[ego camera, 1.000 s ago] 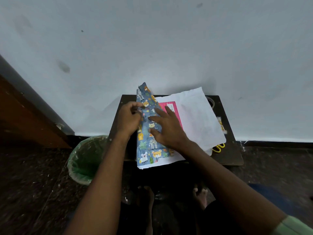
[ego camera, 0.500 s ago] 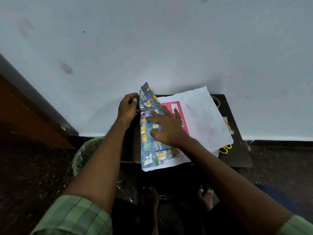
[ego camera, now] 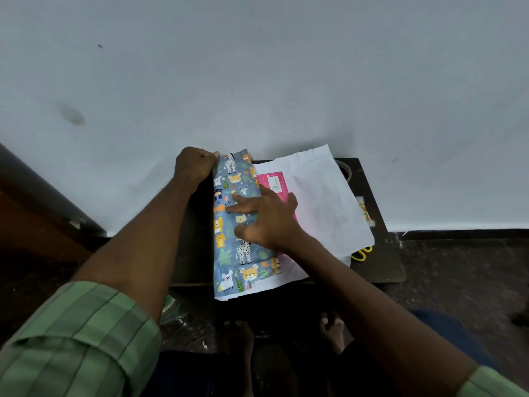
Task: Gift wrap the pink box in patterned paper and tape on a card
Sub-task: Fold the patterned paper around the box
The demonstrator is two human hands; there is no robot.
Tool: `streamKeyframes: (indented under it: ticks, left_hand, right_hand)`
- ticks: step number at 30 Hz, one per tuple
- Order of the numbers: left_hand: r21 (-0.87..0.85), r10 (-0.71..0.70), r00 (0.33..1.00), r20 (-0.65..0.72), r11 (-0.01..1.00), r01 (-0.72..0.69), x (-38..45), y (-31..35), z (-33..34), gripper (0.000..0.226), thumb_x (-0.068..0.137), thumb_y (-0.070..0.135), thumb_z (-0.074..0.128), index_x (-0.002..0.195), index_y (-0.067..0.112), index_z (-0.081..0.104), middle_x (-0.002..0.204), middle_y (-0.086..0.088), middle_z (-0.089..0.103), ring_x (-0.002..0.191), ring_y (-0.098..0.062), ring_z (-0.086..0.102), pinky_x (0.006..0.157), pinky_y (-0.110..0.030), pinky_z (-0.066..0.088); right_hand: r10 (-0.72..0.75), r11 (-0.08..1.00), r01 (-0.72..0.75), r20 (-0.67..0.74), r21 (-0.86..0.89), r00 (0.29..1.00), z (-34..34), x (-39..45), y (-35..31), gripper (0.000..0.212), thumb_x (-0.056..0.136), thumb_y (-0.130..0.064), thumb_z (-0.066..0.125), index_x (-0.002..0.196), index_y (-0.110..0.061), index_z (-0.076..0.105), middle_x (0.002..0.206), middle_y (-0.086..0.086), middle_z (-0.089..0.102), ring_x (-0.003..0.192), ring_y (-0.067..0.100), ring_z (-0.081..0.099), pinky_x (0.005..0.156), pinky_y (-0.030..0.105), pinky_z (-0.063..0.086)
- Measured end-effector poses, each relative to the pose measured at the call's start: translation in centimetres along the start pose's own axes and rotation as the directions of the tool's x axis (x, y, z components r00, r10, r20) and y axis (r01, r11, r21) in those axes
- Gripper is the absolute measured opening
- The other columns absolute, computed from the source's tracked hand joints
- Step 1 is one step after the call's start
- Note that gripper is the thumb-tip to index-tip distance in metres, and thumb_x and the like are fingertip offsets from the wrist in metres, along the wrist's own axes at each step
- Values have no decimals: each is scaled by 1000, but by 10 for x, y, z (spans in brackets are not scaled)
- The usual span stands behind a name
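Two hands (one pink box [ego camera: 276, 183])

— Where can we get a hand in?

— Along the table's [ego camera: 380, 265] right edge we have a bare dark strip, but the yellow scissors [ego camera: 362, 252] poke out from under the white paper [ego camera: 323, 202] there, and a small packet [ego camera: 365, 213] lies further back.

— And the left side?

— Our left hand [ego camera: 194, 167] blocks the far corner against the wall [ego camera: 257, 81]; a dark strip of table between our left arm and the folded patterned flap [ego camera: 232, 224] lies open.

— The middle?

— Taken: our right hand [ego camera: 266, 222] lies spread over the flap and the pink box [ego camera: 274, 183].

— The back?

— The table butts against the wall.
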State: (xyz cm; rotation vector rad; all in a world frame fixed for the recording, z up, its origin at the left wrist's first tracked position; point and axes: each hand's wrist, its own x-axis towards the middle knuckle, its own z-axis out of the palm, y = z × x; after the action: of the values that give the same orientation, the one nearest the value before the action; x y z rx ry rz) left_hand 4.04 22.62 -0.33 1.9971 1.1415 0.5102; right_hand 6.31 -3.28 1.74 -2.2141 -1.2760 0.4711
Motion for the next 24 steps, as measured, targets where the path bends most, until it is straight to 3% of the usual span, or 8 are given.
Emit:
streamKeyframes:
  ticks: [4,9,11,14,17,19,22,24]
  left_hand:
    - [86,-38,998,-50,995,42,-4,13,5,34,97,41,74,75,16,75,91,-3,76,89,-23,68,80,-30,52]
    - [62,-26,999,45,998,23,-18,20,12,23,99,31,65,80,21,73,92,6,72,90,-20,68,90,-30,55]
    - [9,-62,998,-8,998,62,-32,24,16,15,91,32,61,90,26,74,97,10,75,95,-21,72,95,-36,59]
    - [-56,-120,983,-136,992,113,-61,27,24,27,98,36,59,119,22,69,116,0,75,109,-26,71,98,-40,57]
    - [-281,-166,971,-174,953,113,-84,13,29,29,97,27,60,124,17,69,115,-5,76,98,-29,75,88,-41,60]
    - [-381,-190,969,-155,917,119,-99,2,26,32,97,21,66,128,15,65,118,-3,71,97,-23,73,91,-38,60]
    - [-252,-45,993,-106,968,17,-120,-1,24,11,93,20,67,104,21,68,99,5,69,88,-18,68,83,-32,55]
    - [-97,86,996,-16,991,-88,-131,-3,28,26,93,27,62,115,14,67,112,-6,72,105,-29,69,91,-42,56]
  right_hand:
    - [-5,996,12,-85,90,996,2,-2,6,39,81,-38,78,119,-48,75,141,-30,60,145,2,38,121,65,7]
    - [-26,991,51,-187,126,982,8,-3,9,32,79,-35,80,109,-45,80,129,-27,69,131,-2,49,116,62,19]
    - [-12,994,33,-193,104,981,9,-1,8,30,80,-40,80,109,-46,79,128,-29,69,131,0,49,116,61,18]
    - [10,994,11,-181,113,983,5,-1,7,30,79,-42,82,109,-46,79,126,-29,69,129,2,50,114,56,16]
    - [8,992,15,-181,125,983,5,-2,8,32,79,-43,84,110,-45,79,128,-28,69,130,2,50,112,52,15]
    - [1,994,19,-187,108,982,5,-1,9,37,78,-46,85,114,-43,78,134,-26,66,135,5,48,115,55,16]
    - [24,997,-10,-193,74,981,6,-4,10,62,75,-53,85,132,-37,69,153,-15,54,150,16,35,121,58,19]
    - [6,998,8,-221,61,975,9,-3,11,73,69,-60,79,135,-31,67,153,-7,55,148,24,39,119,58,30]
